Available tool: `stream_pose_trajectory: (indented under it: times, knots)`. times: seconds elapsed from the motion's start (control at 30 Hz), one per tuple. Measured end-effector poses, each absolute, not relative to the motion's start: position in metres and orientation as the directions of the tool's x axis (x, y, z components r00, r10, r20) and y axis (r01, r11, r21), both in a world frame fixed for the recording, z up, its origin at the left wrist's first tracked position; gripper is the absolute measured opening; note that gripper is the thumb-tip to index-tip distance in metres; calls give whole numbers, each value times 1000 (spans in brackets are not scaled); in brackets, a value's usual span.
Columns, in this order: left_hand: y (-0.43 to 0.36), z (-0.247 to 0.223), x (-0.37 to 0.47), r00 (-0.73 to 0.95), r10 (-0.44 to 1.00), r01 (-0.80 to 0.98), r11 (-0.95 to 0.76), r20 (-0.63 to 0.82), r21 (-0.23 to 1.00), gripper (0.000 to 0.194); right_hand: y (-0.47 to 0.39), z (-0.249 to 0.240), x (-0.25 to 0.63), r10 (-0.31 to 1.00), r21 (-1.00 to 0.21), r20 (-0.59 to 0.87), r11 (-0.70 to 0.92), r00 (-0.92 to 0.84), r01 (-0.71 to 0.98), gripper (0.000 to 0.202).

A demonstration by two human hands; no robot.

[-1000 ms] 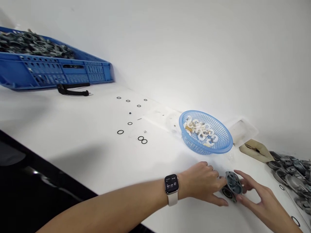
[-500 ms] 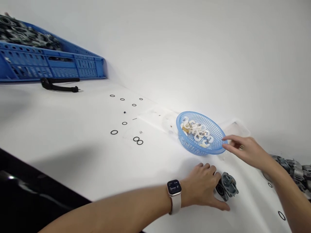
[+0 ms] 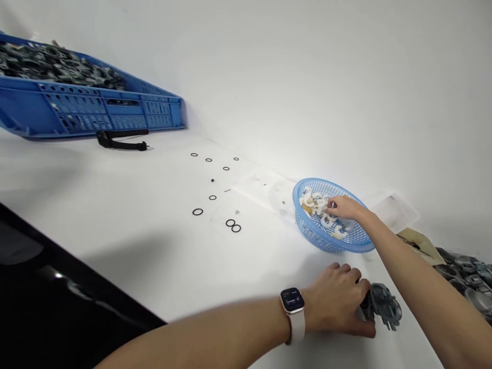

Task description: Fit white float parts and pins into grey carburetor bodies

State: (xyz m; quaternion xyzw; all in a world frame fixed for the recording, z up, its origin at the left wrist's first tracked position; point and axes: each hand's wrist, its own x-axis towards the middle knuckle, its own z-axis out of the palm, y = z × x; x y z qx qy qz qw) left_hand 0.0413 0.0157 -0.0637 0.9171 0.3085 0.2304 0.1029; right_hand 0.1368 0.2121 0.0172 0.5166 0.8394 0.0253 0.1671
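A grey metal part rests on the white table at the lower right. Wrapped round its left side is my left hand, with a watch on the wrist. My right hand reaches into a blue round basket, thumb and fingertips pinched together among white plastic pieces. Whether anything is between those fingertips is too small to tell.
Black rings lie scattered at the middle left. A blue crate of metal parts and a black strap are at the back left. A clear tray, a brown piece and more metal parts are at right.
My right hand has moved left from the basket's rim into the white pieces, and its fingers have closed. My left hand now grips the metal part more closely. The camera view has shifted.
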Motion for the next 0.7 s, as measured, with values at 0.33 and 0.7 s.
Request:
stream_pose_trajectory:
  times: [0.33,0.7]
  knots:
    - [14,-57,37,726,594,512,-803,345,305,48,210,18,127,888,158,-248,431,-387,888,30]
    - [20,-65,37,722,580,480,-813,377,330,50,174,65,148,783,-396,-283,430,-554,811,15]
